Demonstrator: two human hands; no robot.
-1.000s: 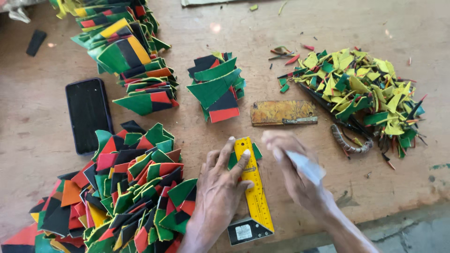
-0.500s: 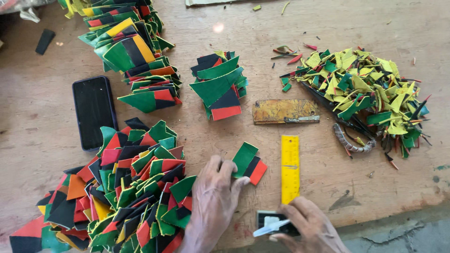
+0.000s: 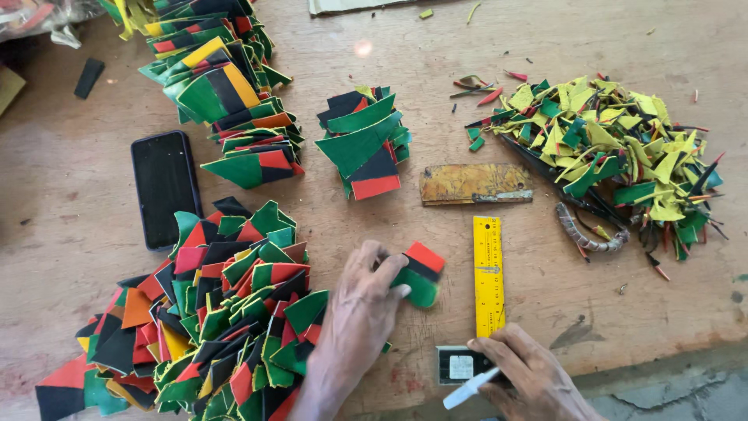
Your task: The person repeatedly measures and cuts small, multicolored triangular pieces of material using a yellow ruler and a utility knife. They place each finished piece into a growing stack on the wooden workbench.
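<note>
- Since the earlier frames, the left hand (image 3: 360,308) has slid off the yellow ruler (image 3: 488,274) onto a small red, black and green piece (image 3: 421,273), and the right hand (image 3: 528,376) has dropped from beside the ruler to its near end.
- Left hand: fingers spread and bent, fingertips (image 3: 399,291) pressing the left edge of the tricolour piece flat on the wooden surface (image 3: 545,47); it grips nothing.
- The tricolour piece lies just left of the ruler, apart from it, its red corner pointing up and to the right.
- Right hand: curled around a white marker (image 3: 468,389), tip pointing lower left, the fingers lying over the dark block (image 3: 460,364) at the ruler's near end.
- The ruler lies straight, running away from the person, below a rusty metal plate (image 3: 475,184).
- Beside the left wrist spreads a large loose heap of cut pieces (image 3: 195,312) in red, green, black, orange and yellow.
- A black phone (image 3: 164,187) lies face up, left of centre.
- Two neater stacks stand farther back: a tall one (image 3: 226,93) at upper left, a small one (image 3: 365,144) in the middle.
- A pile of yellow and green offcuts (image 3: 615,148) fills the right side, with a coiled, cord-wrapped handle (image 3: 580,232) at its near edge.
</note>
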